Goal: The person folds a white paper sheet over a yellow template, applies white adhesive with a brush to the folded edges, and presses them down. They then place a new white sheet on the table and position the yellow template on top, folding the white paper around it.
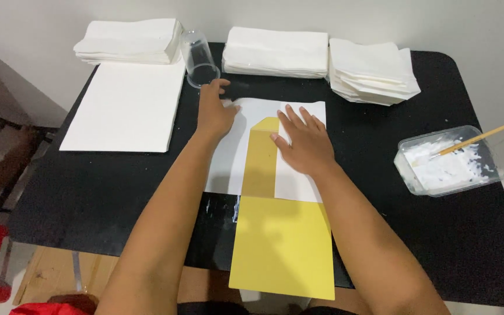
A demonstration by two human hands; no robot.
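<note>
**Both palms flat on the folded sheet**

The right hand (301, 143) lies spread and flat, fingers apart, pressing the white flap of the white sheet (298, 175) where it meets the yellow strip (262, 157). The left hand (214, 114) sits at about 10 o'clock from it, also open and gripping nothing, its palm on the sheet's far left corner and its fingertips reaching toward the clear plastic cup (199, 58) lying tipped at 12 o'clock.

To do this pressing well, I judge that the right palm should bear evenly along the fold edge while the left pins the corner — so the sheet cannot skew on the black table (118, 198).

The yellow piece runs 6 to 12 o'clock: that is its long axis, its wide yellow panel (281, 245) overhanging the near table edge, its narrow end with a clipped corner pointing away toward 12.

Outward: a broad white pad (123, 108) at 9 o'clock, stacks of folded white paper (275, 51) along the far edge, and at 3 o'clock a clear tub of white paste (447, 163) with a wooden stick (485, 135) resting in it.
</note>
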